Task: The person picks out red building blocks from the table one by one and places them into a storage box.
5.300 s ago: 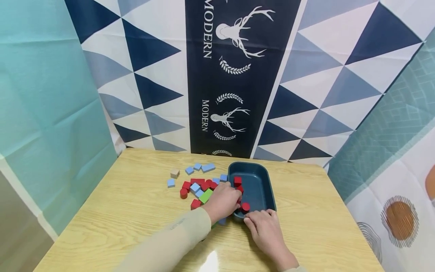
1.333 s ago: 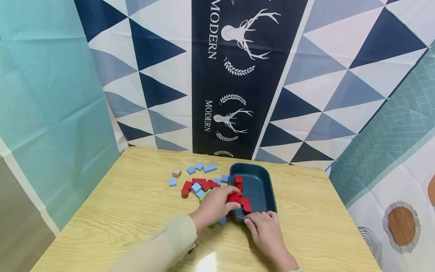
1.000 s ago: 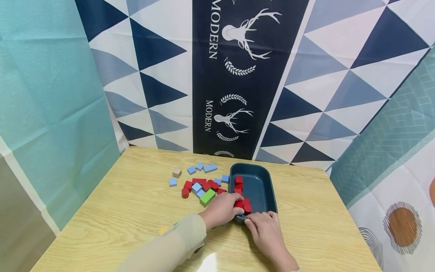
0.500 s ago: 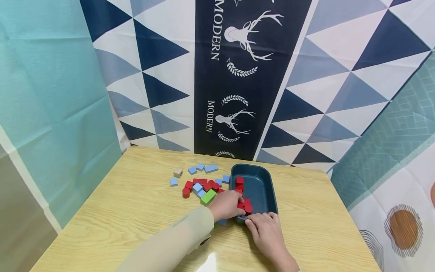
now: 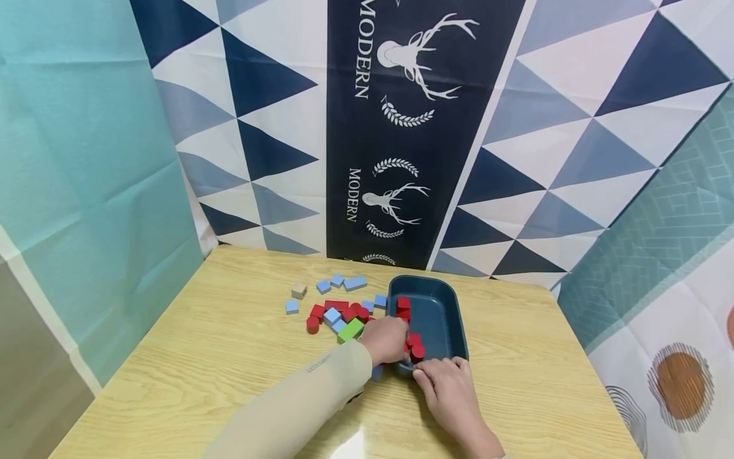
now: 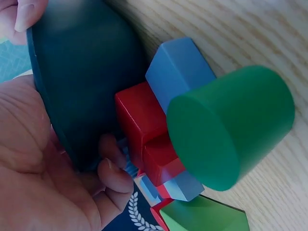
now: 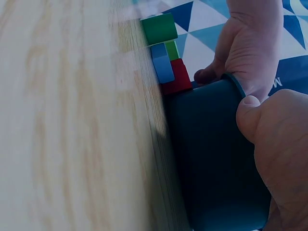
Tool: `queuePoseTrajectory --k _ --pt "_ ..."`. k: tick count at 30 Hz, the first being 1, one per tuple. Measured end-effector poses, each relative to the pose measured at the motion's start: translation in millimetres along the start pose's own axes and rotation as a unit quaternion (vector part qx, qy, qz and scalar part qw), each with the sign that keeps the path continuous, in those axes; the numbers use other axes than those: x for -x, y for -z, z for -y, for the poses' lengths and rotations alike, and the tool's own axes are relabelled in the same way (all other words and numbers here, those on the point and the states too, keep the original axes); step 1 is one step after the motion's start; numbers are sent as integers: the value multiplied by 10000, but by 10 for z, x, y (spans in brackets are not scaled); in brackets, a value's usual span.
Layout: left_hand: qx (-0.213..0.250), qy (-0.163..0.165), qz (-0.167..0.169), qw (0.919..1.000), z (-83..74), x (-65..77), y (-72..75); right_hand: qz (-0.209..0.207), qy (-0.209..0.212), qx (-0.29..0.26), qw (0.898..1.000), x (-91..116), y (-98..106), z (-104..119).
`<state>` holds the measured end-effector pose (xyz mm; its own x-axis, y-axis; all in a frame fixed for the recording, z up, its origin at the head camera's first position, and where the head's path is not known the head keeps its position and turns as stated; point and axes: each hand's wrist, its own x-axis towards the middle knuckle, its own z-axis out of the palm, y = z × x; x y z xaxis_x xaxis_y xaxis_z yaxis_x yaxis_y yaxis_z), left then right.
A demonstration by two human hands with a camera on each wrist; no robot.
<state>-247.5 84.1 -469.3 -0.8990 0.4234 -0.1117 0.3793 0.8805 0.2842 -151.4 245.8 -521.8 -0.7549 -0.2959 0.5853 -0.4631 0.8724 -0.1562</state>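
A dark blue tray (image 5: 438, 319) stands on the table, with red blocks (image 5: 404, 305) and a red cylinder (image 5: 417, 353) along its left side. My left hand (image 5: 385, 339) bends over the left rim, fingertips down among the red blocks. In the left wrist view, two curled fingers of the left hand (image 6: 29, 159) show outside the wall; the other fingertips are hidden, so I cannot tell if they hold a block. My right hand (image 5: 450, 392) grips the near rim, its thumb (image 7: 248, 115) against the outer wall in the right wrist view.
Left of the tray lie more red blocks (image 5: 336, 306), several light blue blocks (image 5: 355, 283), a light green block (image 5: 351, 330) and a beige cube (image 5: 299, 291). A green cylinder (image 6: 255, 120) and a blue block (image 6: 178, 70) sit close outside the tray wall.
Another red block now shows beside the red cylinder in the tray. My left hand, earlier holding a red block over the rim, has dipped with knuckles up. The right hand stays on the rim.
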Motion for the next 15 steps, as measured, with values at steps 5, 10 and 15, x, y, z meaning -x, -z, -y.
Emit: queuePoseTrajectory --k 5,10,15 --pt "-137 18 -19 9999 -13 -30 -18 -67 77 66 9999 1 -1 -5" --pt "-228 26 -77 9997 -19 -38 -33 -95 86 33 9999 -2 11 0" --pt "-251 84 -91 9996 -25 -36 -45 -120 100 76 9998 -8 5 -8"
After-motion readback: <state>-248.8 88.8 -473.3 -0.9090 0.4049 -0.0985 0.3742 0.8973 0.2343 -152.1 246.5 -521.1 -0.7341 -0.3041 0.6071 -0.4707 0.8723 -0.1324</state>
